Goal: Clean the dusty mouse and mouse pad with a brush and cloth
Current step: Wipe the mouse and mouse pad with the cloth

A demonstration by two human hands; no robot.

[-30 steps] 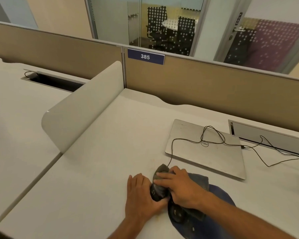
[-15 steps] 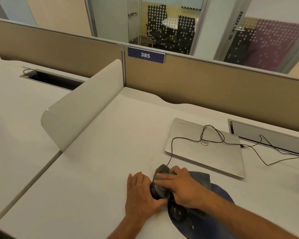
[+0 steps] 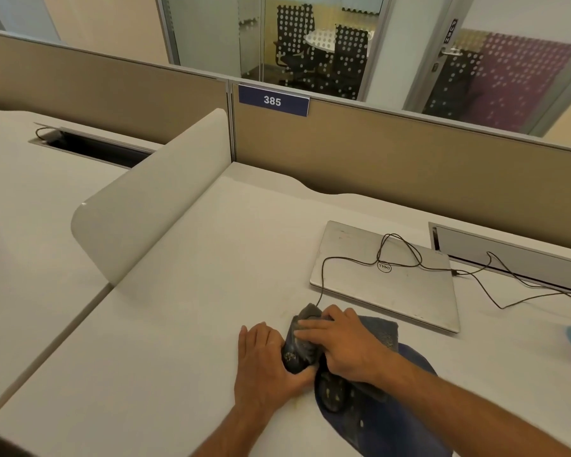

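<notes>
At the near edge of a white desk [image 3: 178, 324], a dark mouse [image 3: 292, 357] is steadied at the left rim of a blue mouse pad [image 3: 393, 423], the left hand [image 3: 266, 364] laid beside it with fingers straight and the thumb pressed against its near end. A grey cloth [image 3: 381, 334] is pressed over the mouse by the right hand [image 3: 346, 347], fingers extended flat. Just beyond, the mouse's cable [image 3: 350, 258] is draped over a closed silver laptop [image 3: 386, 285]. Farther back, a partition [image 3: 409, 179] is marked by a sign [image 3: 273, 100] reading 385.
</notes>
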